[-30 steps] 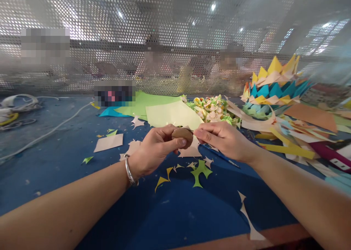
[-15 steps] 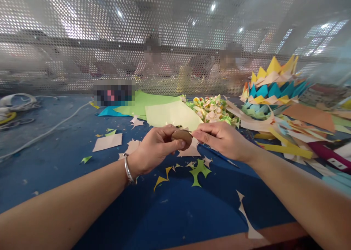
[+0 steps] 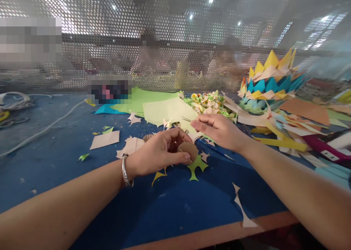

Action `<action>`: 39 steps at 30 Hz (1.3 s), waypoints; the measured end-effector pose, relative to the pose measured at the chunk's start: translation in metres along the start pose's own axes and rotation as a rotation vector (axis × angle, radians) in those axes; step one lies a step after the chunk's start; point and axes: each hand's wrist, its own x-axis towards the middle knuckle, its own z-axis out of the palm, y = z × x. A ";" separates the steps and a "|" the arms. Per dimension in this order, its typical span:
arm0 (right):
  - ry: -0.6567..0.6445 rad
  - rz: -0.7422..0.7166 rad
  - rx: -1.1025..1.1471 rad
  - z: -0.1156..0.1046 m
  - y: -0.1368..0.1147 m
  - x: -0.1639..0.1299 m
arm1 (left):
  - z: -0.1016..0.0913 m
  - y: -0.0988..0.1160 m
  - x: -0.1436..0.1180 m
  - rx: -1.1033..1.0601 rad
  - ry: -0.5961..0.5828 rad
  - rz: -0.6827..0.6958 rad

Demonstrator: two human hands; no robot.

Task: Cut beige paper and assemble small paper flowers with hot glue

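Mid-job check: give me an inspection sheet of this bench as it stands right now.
Surface: blue table top, dusty, wooden front edge.
Job's things: brown disc; thin wire.
Clutter: paper scraps, light green sheet, small paper flowers, folded paper crown, loose strips at right.
Hands: left hand pinches the disc; right hand pinches the wire.
Cables: white cable across the far left.
Surroundings: perforated metal screen; blurred people behind it.
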 end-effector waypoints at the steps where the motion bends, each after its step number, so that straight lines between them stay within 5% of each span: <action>1: 0.003 0.005 -0.010 0.000 0.001 0.000 | 0.000 0.001 -0.001 0.099 0.011 0.009; 6: -0.013 0.044 -0.033 0.000 0.005 0.001 | 0.002 0.008 -0.005 0.716 0.143 0.043; 10: 0.000 0.044 -0.113 0.000 0.006 0.001 | 0.006 0.008 -0.006 0.865 0.112 0.028; 24: -0.001 0.007 -0.244 -0.004 0.007 0.001 | -0.002 0.010 -0.007 0.908 0.016 -0.034; 29: -0.030 0.035 -0.286 -0.007 0.010 0.003 | -0.010 0.021 -0.016 0.920 -0.111 -0.102; 31: -0.039 0.055 -0.303 -0.008 0.011 0.004 | -0.014 0.023 -0.015 0.892 -0.072 -0.134; 35: -0.042 0.060 -0.337 -0.011 0.014 0.006 | -0.022 0.021 -0.001 0.928 0.194 -0.162; 39: -0.030 0.064 -0.356 -0.012 0.017 0.007 | -0.030 0.022 0.018 0.987 0.141 -0.080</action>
